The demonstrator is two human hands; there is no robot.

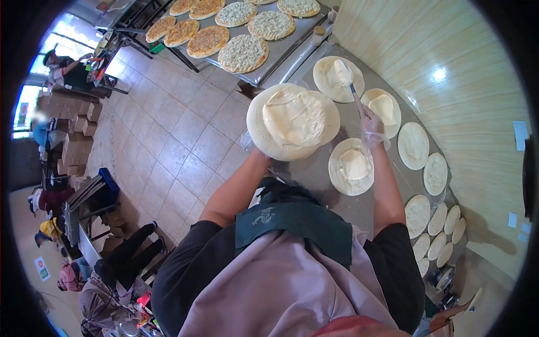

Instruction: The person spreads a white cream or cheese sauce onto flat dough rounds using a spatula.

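My left hand (247,145), in a clear plastic glove, is mostly hidden under a round pizza base (259,121) that it holds up. A thick layer of pale cream spread (295,118) covers the middle of that base. My right hand (371,124), also gloved in plastic, is closed round the handle of a spatula (355,94). The spatula's blade rests on or just above a dollop of spread on a pizza base (324,80) at the far end of the table. Beside this hand lie two more bases, one (395,127) behind and another (339,182) nearer me, both with spread.
Several plain bases (414,146) continue along the grey table (387,180) by the wall. Topped pizzas (243,54) fill a metal table at the far left. People (70,73) work across the tiled floor, near stacked cardboard boxes (73,151).
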